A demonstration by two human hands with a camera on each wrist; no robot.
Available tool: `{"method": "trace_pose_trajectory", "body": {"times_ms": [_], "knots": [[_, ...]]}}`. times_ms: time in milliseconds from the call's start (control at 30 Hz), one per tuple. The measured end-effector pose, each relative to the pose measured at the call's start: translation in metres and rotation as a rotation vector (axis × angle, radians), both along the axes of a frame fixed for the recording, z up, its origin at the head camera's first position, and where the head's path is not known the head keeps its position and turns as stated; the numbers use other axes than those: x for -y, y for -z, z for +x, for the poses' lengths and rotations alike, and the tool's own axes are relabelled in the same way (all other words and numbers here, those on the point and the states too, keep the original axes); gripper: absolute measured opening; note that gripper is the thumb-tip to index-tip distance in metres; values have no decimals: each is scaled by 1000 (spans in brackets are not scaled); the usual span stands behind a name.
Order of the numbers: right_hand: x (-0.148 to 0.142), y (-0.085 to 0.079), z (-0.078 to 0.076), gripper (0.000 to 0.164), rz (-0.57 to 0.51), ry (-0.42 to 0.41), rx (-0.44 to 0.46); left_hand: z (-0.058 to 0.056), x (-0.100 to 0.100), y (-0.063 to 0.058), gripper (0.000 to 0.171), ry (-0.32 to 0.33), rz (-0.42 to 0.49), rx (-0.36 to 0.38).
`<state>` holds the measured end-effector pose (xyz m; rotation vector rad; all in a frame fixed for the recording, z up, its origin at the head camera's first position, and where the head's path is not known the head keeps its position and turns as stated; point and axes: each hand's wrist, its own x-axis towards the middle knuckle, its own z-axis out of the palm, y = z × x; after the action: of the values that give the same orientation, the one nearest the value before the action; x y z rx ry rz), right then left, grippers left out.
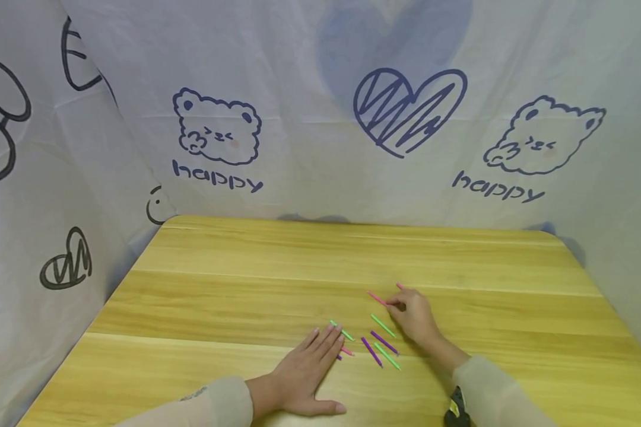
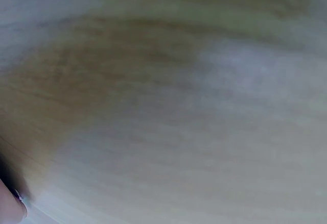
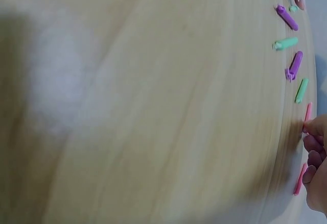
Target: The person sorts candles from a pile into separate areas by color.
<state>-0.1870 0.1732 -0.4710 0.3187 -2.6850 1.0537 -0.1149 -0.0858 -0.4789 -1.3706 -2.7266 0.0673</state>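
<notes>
My right hand pinches the near end of a thin pink stick between thumb and fingertips. A second pink stick pokes out beyond its knuckles, the rest hidden by the hand in the head view. My left hand lies flat on the table, fingers straight and thumb spread. Its fingertips cover parts of a green stick, a pink stick and a purple stick. Between the hands lie two purple sticks and two green sticks, all slanting.
The wooden table has rounded far corners. White cloth with bear, heart and "happy" drawings hangs behind it and at both sides. Near the right sleeve shows a black device. The left wrist view holds mostly blurred tabletop.
</notes>
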Motion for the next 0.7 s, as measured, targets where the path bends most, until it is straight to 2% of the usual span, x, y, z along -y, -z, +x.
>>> {"method": "trace_pose_trajectory", "body": {"times_ms": [700], "knots": [[-22, -2, 5, 6, 44, 38, -30, 0, -1, -1, 99, -4, -7, 17]]}}
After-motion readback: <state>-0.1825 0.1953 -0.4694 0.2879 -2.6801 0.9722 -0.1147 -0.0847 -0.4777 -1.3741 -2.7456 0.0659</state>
